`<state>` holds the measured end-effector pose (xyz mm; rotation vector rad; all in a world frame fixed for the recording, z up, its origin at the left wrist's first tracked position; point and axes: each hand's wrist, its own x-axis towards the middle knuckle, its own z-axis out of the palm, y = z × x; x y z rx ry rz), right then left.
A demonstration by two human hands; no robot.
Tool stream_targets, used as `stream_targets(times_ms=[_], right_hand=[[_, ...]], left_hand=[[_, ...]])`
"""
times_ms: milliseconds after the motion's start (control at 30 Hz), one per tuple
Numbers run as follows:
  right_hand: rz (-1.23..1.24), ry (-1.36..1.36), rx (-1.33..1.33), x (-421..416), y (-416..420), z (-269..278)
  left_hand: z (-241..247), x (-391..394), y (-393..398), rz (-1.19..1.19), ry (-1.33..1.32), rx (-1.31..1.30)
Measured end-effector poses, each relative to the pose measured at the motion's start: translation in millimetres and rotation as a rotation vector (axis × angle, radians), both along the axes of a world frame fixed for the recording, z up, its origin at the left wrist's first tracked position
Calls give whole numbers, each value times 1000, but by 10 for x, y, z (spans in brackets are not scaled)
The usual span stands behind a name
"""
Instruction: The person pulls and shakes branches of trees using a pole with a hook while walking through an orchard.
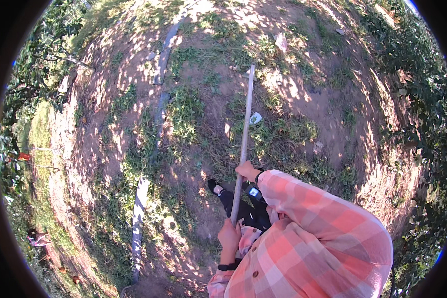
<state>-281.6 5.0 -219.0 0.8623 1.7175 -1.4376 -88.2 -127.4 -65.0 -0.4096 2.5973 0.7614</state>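
Observation:
Both of my hands grip one long wooden handle [247, 115], which runs away from me over the weedy ground. My left hand [230, 237] is closed around its near end, close to my body. Farther up the shaft, my right hand [247, 171] wraps around it. At the far end, a small pale piece [250, 74] sits by the tip; whether it is a hoe blade I cannot tell. Pulled or cut weeds [279, 138] lie to the right of the shaft. A white cup-like object [256, 118] lies among them, just beside the handle.
A flat hose [138, 223] runs along the ground on my left, partly covered by weeds. Leafy branches [424, 93] line the right side, and a tree [41, 56] reaches in from the left. A crumpled plastic bag [281, 42] lies ahead. My shoe [211, 185] is beside the handle.

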Motion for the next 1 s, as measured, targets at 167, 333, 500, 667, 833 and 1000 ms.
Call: stream_targets(times_ms=[167, 333, 500, 667, 833, 1000], right_hand=[[295, -183, -151, 31, -367, 231], [385, -279, -112, 186, -758, 192], [335, -198, -75, 227, -954, 186], [287, -59, -49, 178, -815, 52], [267, -98, -60, 106, -631, 53], [155, -173, -53, 69, -645, 92]], left_hand=[[249, -3, -428, -57, -83, -25], [430, 276, -955, -102, -223, -77], [368, 288, -1263, -137, -213, -78], [277, 201, -1498, -205, -165, -72], [286, 51, -1668, -220, -159, -60], [371, -86, -1699, -211, -123, -77]])
